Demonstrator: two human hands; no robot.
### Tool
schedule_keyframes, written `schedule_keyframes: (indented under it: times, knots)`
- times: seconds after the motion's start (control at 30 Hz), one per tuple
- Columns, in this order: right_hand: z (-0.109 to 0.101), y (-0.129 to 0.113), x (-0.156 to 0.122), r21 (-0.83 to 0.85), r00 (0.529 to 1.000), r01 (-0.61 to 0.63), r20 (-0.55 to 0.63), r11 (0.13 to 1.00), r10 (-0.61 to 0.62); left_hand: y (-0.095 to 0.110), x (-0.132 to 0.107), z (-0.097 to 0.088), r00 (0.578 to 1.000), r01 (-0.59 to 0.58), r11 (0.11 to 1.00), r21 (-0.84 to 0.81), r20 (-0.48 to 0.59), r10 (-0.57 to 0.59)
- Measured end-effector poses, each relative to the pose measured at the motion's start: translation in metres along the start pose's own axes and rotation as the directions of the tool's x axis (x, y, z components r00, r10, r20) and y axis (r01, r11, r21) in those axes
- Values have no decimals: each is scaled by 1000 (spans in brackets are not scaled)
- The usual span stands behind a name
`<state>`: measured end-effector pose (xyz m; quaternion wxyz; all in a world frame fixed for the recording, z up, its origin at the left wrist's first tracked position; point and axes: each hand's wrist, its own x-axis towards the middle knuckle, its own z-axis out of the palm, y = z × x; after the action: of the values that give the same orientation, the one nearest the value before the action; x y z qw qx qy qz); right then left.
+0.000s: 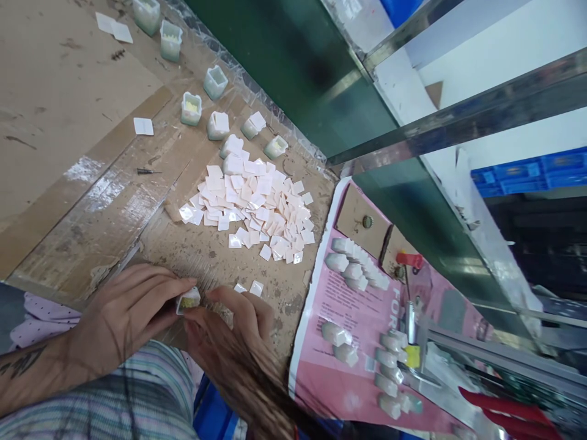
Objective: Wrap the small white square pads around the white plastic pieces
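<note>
Nearest us, our left hand (123,311) reaches in from the left above a striped sleeve (137,391), its fingers (172,284) closed on a small translucent square cup (189,300) with a yellowish filling. Our right hand (233,327) curls just below the cup, its thumb beside it. Dark strands cross that wrist, and we cannot tell whether these fingers grip the cup or only steady it.

The cup is held close to the near edge of the cardboard-covered tabletop (87,244), so a slackened pinch could drop it over that edge or spill its filling. Two loose white squares (255,288) lie just beside the right hand, where a careless knuckle could flick them away.

Beyond them, a heap of glossy pale squares (250,208) spreads across the middle, and a dragged sleeve could scatter it. A thin metal-tipped tool (149,172) lies to its left, and a row of similar cups (191,109) runs toward the far end beside a green glass panel (293,55).

To the right, a pink printed sheet (353,318), a metal fixture (413,342) and red-handled pliers (509,409) crowd the way. The widest stretch of cardboard lies left of the heap, so we judge movement safest there.
</note>
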<state>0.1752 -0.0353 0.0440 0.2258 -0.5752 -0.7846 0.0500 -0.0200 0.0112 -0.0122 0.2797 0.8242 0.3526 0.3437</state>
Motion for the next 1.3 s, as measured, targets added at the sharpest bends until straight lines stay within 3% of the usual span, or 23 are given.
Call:
schedule_keyframes:
  times: [0.57,0.9,1.1,1.3]
  knots:
    - [6,-8,3,-52,1000,11,12,999,-10,-1,1,0,1000,-9,1000,6,-4,9]
    - [1,-8,10,-50,996,29,84,998,-25,-2,-1,-1,1000,-31,999,13,1,31]
    - [4,-12,9,-168,1000,-7,-14,986,5,-2,0,0,1000,-9,1000,27,-7,9]
    - [8,-15,3,-147,997,-60,40,987,67,-5,-3,0,1000,-21,997,69,1,21]
